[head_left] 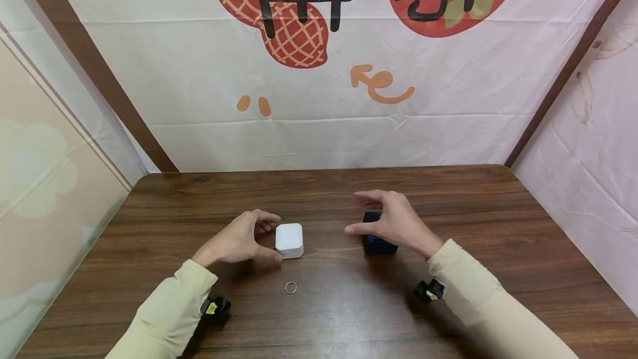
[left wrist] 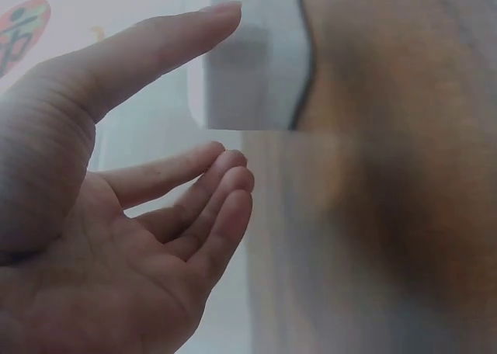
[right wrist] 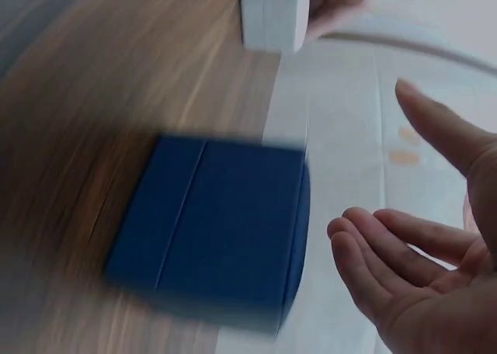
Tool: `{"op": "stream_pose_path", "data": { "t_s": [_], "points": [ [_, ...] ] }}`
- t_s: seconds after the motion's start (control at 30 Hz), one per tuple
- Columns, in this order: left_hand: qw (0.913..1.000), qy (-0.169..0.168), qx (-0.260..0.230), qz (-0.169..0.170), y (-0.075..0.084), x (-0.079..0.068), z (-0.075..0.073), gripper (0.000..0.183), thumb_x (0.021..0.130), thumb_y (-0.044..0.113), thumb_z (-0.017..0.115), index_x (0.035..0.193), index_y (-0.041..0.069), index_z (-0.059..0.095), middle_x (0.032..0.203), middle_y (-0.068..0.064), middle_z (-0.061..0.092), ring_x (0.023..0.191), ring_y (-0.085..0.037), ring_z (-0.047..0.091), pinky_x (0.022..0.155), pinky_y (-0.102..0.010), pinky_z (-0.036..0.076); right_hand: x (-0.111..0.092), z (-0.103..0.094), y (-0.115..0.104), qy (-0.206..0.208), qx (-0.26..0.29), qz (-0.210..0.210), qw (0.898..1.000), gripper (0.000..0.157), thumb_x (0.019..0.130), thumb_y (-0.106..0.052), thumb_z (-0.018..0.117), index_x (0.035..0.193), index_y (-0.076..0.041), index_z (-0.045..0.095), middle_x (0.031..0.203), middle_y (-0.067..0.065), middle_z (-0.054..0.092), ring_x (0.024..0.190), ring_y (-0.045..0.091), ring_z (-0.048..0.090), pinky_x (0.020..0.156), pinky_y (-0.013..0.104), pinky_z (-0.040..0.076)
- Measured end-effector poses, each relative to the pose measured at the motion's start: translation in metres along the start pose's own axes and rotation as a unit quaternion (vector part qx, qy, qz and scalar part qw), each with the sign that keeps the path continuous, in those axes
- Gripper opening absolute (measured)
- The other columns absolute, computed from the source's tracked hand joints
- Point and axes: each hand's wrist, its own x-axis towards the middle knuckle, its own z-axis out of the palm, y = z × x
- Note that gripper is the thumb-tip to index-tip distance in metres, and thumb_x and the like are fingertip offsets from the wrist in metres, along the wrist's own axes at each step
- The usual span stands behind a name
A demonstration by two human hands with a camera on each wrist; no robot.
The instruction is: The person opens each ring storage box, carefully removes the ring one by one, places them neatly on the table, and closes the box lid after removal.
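A small white box (head_left: 289, 240) with cut corners stands on the table, lid down. My left hand (head_left: 242, 241) is at its left side, thumb near the front corner and fingers toward the back, spread apart with a gap to the box in the left wrist view. A dark blue box (right wrist: 210, 226) stands to the right on the table. Over it hovers my right hand (head_left: 394, 220), thumb and fingers apart with nothing between them, partly hiding the box in the head view. A thin gold-coloured ring (head_left: 291, 287) lies on the table in front of the white box.
The brown wood-grain table (head_left: 339, 320) ends at a white printed curtain (head_left: 324, 145) behind it. Fabric panels also hang at the left and right sides. A small black wrist camera (head_left: 428, 291) hangs under the right sleeve.
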Motion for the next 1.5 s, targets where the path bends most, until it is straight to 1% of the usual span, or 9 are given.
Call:
{"op": "stream_pose_path", "data": {
  "t_s": [0.1,0.3,0.4,0.53,0.7,0.93,1.13,1.3,1.5],
  "points": [
    [0.9996,0.015,0.024,0.000,0.008,0.000,-0.004,0.078,0.071,0.028,0.094,0.130,-0.009,0.059,0.120,-0.017,0.067,0.110,-0.034,0.062,0.095,-0.051,0.049,-0.010,-0.012,0.016,-0.001,0.016,0.009,1.000,0.077,0.076,-0.044,0.089,0.138,-0.009,0.062,0.131,0.011,0.067,0.119,0.031,0.063,0.096,0.049,0.051],
    [0.9991,0.027,0.030,0.011,0.029,0.004,-0.003,0.077,0.077,0.030,0.090,0.136,-0.007,0.057,0.133,-0.021,0.063,0.124,-0.038,0.058,0.102,-0.054,0.046,-0.030,-0.027,0.045,-0.001,0.019,0.026,0.999,0.083,0.072,-0.048,0.090,0.142,-0.013,0.060,0.139,0.008,0.062,0.127,0.031,0.058,0.100,0.055,0.047],
    [0.9987,0.036,0.033,0.018,0.041,0.009,0.002,0.074,0.079,0.032,0.088,0.137,-0.003,0.059,0.135,-0.019,0.063,0.122,-0.036,0.058,0.101,-0.053,0.046,-0.038,-0.031,0.058,-0.009,0.000,0.035,0.999,0.088,0.070,-0.052,0.090,0.142,-0.012,0.059,0.140,0.007,0.061,0.129,0.030,0.056,0.102,0.054,0.047],
    [0.9983,0.041,0.032,0.024,0.057,0.016,0.011,0.072,0.080,0.033,0.087,0.138,0.000,0.060,0.138,-0.014,0.062,0.127,-0.033,0.055,0.103,-0.051,0.045,-0.046,-0.033,0.074,-0.031,-0.024,0.045,0.998,0.095,0.067,-0.055,0.090,0.144,-0.008,0.057,0.143,0.011,0.058,0.131,0.034,0.054,0.102,0.053,0.047],
    [0.9986,0.029,0.031,0.033,0.072,0.025,0.027,0.072,0.082,0.033,0.086,0.141,0.002,0.059,0.140,-0.014,0.060,0.132,-0.036,0.051,0.107,-0.052,0.041,-0.047,-0.031,0.088,-0.070,-0.036,0.054,0.995,0.100,0.067,-0.055,0.090,0.147,-0.007,0.054,0.146,0.016,0.054,0.135,0.036,0.049,0.104,0.055,0.044],
    [0.9998,0.006,0.017,0.008,0.086,0.040,0.053,0.078,0.081,0.036,0.087,0.147,0.010,0.054,0.144,-0.012,0.057,0.132,-0.035,0.050,0.107,-0.050,0.042,-0.042,-0.027,0.092,-0.093,-0.059,0.039,0.993,0.103,0.066,-0.050,0.093,0.147,-0.002,0.052,0.147,0.016,0.053,0.134,0.029,0.049,0.104,0.051,0.045],
    [0.9999,0.010,0.005,0.002,0.091,0.052,0.073,0.084,0.079,0.038,0.088,0.148,0.007,0.052,0.148,-0.015,0.053,0.132,-0.040,0.047,0.107,-0.051,0.042,-0.041,-0.022,0.088,-0.086,-0.086,0.031,0.992,0.099,0.066,-0.047,0.094,0.140,0.007,0.055,0.139,0.024,0.058,0.130,0.038,0.053,0.104,0.054,0.045],
    [1.0000,0.008,0.003,-0.001,0.093,0.062,0.088,0.089,0.078,0.039,0.089,0.150,0.006,0.049,0.148,-0.014,0.052,0.137,-0.040,0.044,0.110,-0.052,0.038,-0.040,-0.020,0.085,-0.081,-0.109,0.040,0.990,0.097,0.065,-0.048,0.094,0.137,0.007,0.058,0.138,0.027,0.058,0.127,0.043,0.054,0.102,0.057,0.044],
    [0.9999,0.009,0.000,0.007,0.099,0.069,0.099,0.091,0.076,0.039,0.091,0.150,0.005,0.049,0.147,-0.013,0.054,0.136,-0.040,0.044,0.111,-0.050,0.038,-0.039,-0.019,0.083,-0.073,-0.101,0.036,0.992,0.095,0.065,-0.046,0.095,0.135,0.009,0.059,0.136,0.030,0.058,0.127,0.046,0.054,0.102,0.060,0.043]
  ]
}}
